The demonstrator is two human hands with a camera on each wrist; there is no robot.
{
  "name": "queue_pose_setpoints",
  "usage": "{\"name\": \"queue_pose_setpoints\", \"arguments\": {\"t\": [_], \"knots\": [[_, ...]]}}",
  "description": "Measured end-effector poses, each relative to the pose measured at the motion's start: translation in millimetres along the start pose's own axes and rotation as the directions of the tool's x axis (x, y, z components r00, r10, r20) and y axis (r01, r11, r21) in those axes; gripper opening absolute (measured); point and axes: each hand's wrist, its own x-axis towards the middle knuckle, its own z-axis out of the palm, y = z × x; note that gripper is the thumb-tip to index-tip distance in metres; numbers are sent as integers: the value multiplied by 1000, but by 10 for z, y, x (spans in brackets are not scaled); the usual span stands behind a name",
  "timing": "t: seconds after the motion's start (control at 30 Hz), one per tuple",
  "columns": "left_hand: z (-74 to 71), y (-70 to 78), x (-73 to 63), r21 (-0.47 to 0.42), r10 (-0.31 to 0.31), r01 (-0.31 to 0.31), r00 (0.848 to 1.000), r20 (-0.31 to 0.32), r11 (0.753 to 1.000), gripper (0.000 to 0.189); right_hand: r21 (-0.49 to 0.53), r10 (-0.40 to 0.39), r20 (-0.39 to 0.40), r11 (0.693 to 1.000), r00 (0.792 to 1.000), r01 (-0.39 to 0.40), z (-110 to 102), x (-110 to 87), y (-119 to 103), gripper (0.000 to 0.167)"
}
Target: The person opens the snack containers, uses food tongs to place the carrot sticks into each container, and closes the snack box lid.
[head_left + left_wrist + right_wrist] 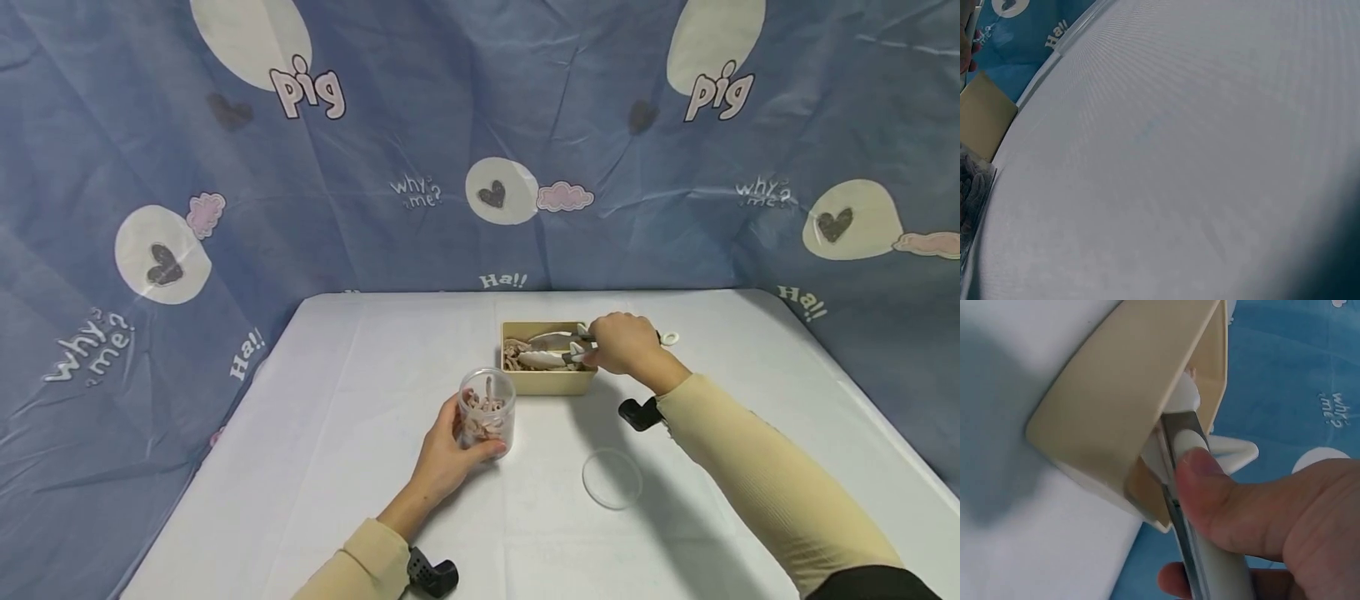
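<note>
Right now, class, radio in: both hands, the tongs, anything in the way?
Left hand grips clear jar, part-filled. Right hand grips tongs, tips in beige box. Clear lid lies flat on table, off the line from box to jar.

A white-covered table (315, 433) stands against a creased blue backdrop (420, 125) printed with hearts and words.

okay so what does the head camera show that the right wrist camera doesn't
Only the head view shows the left hand holding a clear jar of pinkish pieces, a round clear lid lying on the white table, and the pieces inside the box.

Only the right wrist view shows, close up, the thumb pressed on the tongs' arm.

Both show the right hand gripping the tongs, which reach into the beige box.
</note>
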Motion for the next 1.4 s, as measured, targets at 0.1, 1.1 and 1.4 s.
{"name": "queue_pose_setpoints", "arguments": {"t": [0.1, 1.1, 1.4], "knots": [[2, 0, -4, 3, -5, 5, 1000, -1, 1000, 90, -6, -7, 6, 1000, 1000, 7, 0, -1, -3, 23], [-3, 16, 4, -5, 8, -8, 1000, 5, 1000, 88, -4, 7, -70, 1000, 998, -8, 74, 13, -37, 20], [-6, 20, -6, 3, -2, 2, 1000, 8, 1000, 89, 36, 6, -131, 999, 991, -1, 118, -45, -4, 25]]}}
